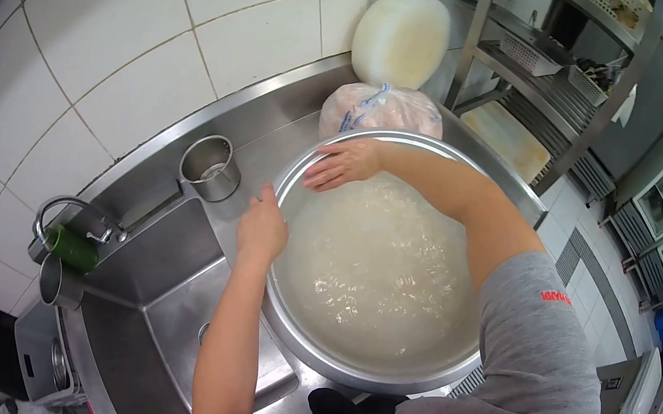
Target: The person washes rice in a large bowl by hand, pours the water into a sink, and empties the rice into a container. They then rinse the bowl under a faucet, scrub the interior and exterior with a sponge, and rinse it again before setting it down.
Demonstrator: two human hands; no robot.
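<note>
A large round metal basin sits on the steel counter, filled with cloudy whitish water. Glints and ripples break its surface, and what lies beneath cannot be made out clearly. At the basin's left rim is my left hand, its fingers curled over the edge and partly hidden. My right hand reaches across to the far side, fingers stretched out flat, just inside the rim and close to the water. It holds nothing visible.
To the left is a sink with a faucet, a green container and a metal cup. A metal pot stands behind. A plastic bag and round white slab sit beyond the basin; a rack stands right.
</note>
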